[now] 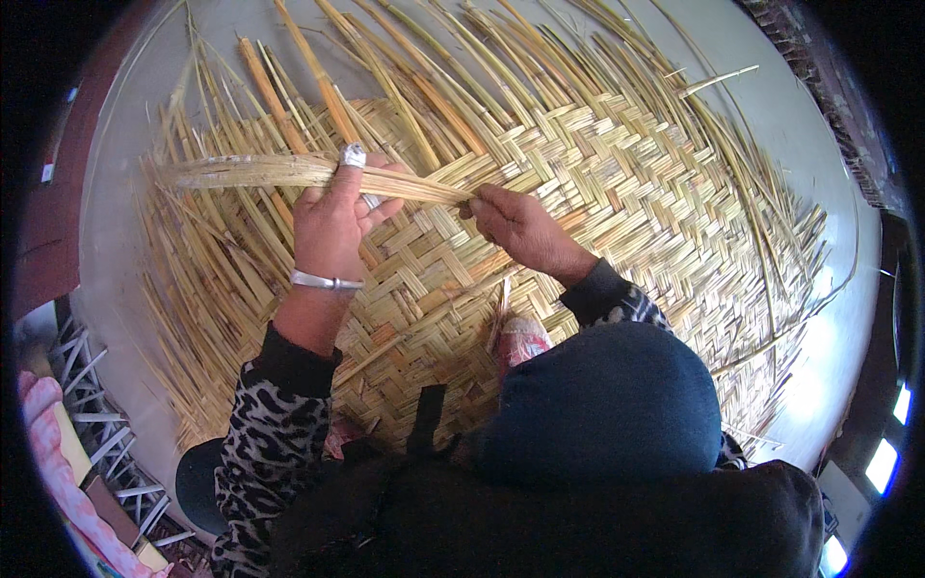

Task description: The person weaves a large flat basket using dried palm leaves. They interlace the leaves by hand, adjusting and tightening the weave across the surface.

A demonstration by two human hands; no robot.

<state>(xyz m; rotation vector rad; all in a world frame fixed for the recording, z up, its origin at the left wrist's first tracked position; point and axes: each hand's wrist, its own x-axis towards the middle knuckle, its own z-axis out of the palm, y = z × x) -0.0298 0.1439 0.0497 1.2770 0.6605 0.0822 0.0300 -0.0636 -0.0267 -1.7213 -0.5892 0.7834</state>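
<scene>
A long, pale split reed strip (255,171) is stretched sideways over a partly woven mat (617,183). Around its middle my left hand (339,207) is closed, the thumb lying across the strip and the fingers behind it. White wrapping covers the thumb tip, another white band circles a finger, and a silver bangle sits on that wrist. My right hand (520,226) pinches the strip's right end between thumb and fingers. To the left the strip's other end looks frayed and blurred. Below both hands spreads the mat's herringbone weave of flattened reeds.
Loose, unwoven reeds (424,58) fan out from the mat's far and left edges over a smooth grey floor (829,318). One short reed piece (718,81) sticks out at the far right. A white lattice rack (96,414) stands at the lower left.
</scene>
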